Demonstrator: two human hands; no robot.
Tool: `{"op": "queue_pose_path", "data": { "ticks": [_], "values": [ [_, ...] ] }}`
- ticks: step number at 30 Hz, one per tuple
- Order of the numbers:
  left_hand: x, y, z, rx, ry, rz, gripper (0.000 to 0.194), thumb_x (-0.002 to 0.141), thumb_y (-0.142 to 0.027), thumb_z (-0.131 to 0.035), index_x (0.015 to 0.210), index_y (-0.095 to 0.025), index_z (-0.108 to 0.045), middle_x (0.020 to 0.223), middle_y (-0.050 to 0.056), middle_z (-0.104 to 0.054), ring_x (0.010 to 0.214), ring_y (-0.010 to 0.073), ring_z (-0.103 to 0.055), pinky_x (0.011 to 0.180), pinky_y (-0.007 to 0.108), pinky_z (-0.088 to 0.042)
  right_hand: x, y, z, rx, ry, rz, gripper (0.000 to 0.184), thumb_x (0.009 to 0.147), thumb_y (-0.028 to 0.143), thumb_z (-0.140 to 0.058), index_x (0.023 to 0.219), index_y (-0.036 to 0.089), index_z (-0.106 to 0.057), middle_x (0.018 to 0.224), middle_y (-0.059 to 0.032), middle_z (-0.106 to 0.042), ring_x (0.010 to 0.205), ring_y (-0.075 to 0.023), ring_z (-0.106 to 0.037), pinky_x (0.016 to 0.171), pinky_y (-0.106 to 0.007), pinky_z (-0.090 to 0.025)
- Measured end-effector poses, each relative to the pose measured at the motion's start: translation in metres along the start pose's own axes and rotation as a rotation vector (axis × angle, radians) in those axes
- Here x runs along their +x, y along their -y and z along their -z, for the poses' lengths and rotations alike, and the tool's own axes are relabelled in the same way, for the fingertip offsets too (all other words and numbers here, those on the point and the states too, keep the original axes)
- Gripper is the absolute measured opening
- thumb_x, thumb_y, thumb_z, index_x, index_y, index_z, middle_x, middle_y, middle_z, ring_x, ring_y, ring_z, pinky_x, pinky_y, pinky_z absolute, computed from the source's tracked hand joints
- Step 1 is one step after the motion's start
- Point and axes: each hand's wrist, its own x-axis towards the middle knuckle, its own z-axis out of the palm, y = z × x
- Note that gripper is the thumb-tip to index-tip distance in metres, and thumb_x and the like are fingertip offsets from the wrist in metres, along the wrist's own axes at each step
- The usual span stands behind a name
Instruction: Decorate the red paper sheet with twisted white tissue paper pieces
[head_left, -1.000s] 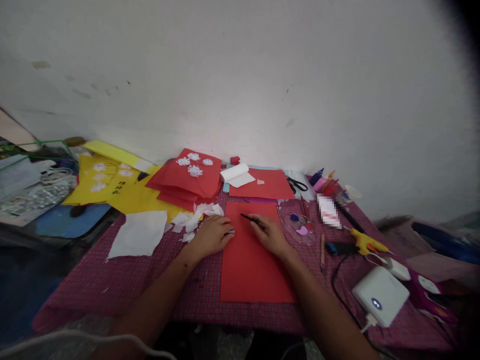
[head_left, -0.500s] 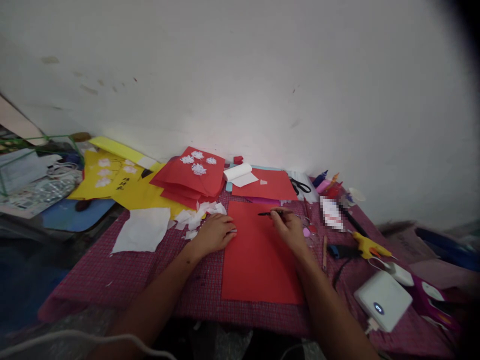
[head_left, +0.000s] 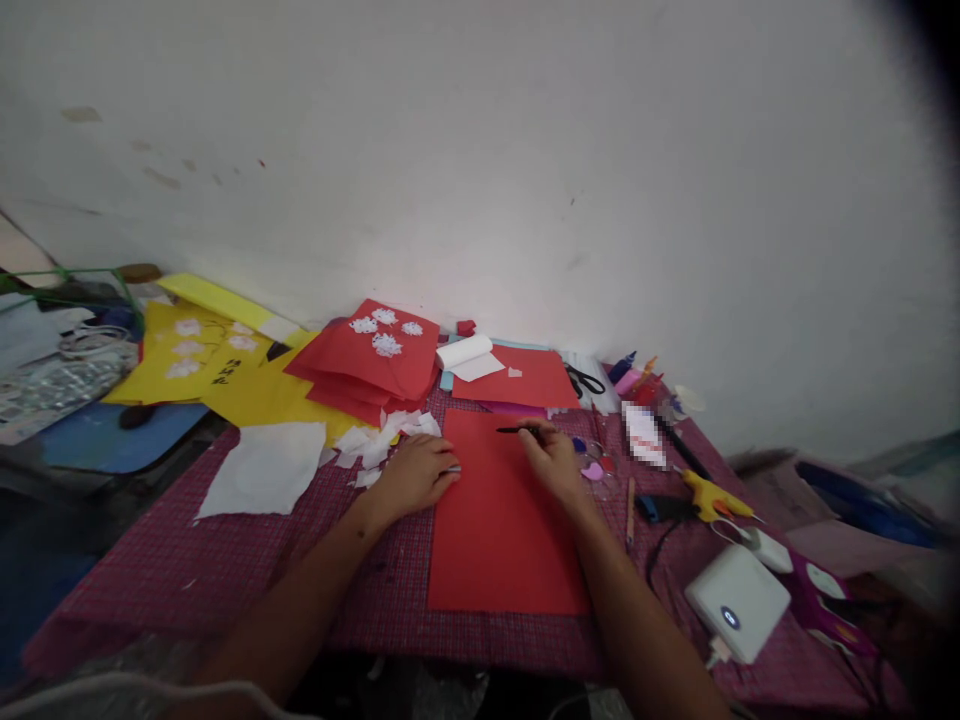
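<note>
Nearest, at the right of the desk (head_left: 300, 570), a white box-like device (head_left: 738, 603) lies with a cable plugged in. The red sheet (head_left: 504, 540) lies flat in front of the person, upright lengthwise. Farther in, a yellow glue gun (head_left: 712, 500) and a pencil (head_left: 630, 512) lie to its right, a white sheet (head_left: 264, 470) well to its left. The left hand (head_left: 415, 478) rests at the red sheet's left edge, fingers bent; a small pale piece shows by the fingertips, but whether they grip it I cannot tell. The right hand (head_left: 553, 458) grasps a black pen (head_left: 517, 430) over the sheet's upper part, its tip pointing left. White scraps (head_left: 375, 440) lie just beyond the left hand. Behind are a partly unrolled white roll (head_left: 465, 352) and a red stack (head_left: 360, 365) bearing white flower shapes.
</note>
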Motion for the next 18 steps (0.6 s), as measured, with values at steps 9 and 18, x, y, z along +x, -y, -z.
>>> {"op": "queue_pose_path", "data": {
  "ticks": [9,18],
  "values": [
    [0.000,-0.002,0.000,-0.003,-0.027,0.013,0.021,0.091,-0.033,-0.054,0.098,-0.024,-0.071,0.121,0.007,-0.063,0.110,0.0234,-0.057,0.100,0.041,-0.041,-0.004,-0.012,0.015,-0.022,-0.059,0.004,0.027,0.088,0.037,-0.054,0.102,0.018,-0.067,0.081,-0.0053,-0.069,0.068,-0.0191,-0.063,0.062,-0.030,-0.050],
    [0.000,-0.006,0.005,-0.006,-0.008,0.002,0.020,0.091,-0.033,-0.054,0.096,-0.023,-0.071,0.109,0.006,-0.067,0.105,0.0225,-0.059,0.097,0.041,-0.041,-0.018,0.000,0.006,-0.052,0.129,0.078,0.022,0.089,0.034,-0.056,0.101,0.021,-0.068,0.096,-0.0074,-0.072,0.086,-0.0232,-0.068,0.078,-0.036,-0.054]
  ]
}}
